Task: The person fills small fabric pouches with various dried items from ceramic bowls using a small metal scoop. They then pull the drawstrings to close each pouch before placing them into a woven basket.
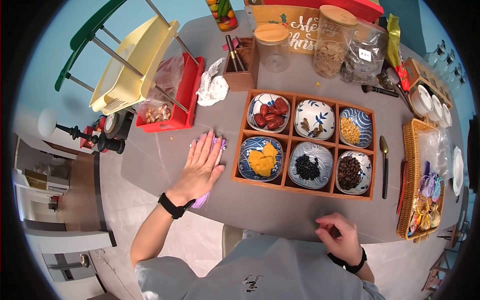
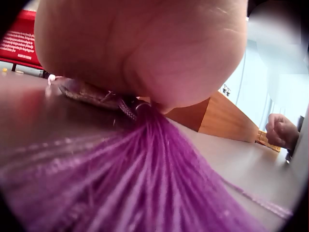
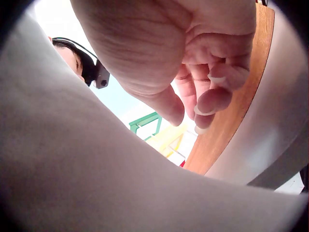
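Note:
The left hand (image 1: 200, 167) lies flat with straight fingers on a small purple patterned pouch (image 1: 218, 150) at the table's left part. A purple tassel (image 2: 149, 169) fans out from under the palm in the left wrist view. The pouch is mostly hidden beneath the hand. Over the table's front edge hovers the right hand (image 1: 341, 237), its fingers loosely curled around nothing, below the wooden tray. In the right wrist view the fingers of the right hand (image 3: 193, 72) hang bent and hold nothing.
A six-compartment wooden tray (image 1: 305, 192) holds patterned bowls with dried foods. To its right lie a spoon (image 1: 384, 167) and a wicker basket (image 1: 407, 200) of small pouches. A red bin (image 1: 187, 120), crumpled tissue (image 1: 212, 85), wooden box (image 1: 241, 80) and jars (image 1: 274, 52) stand behind.

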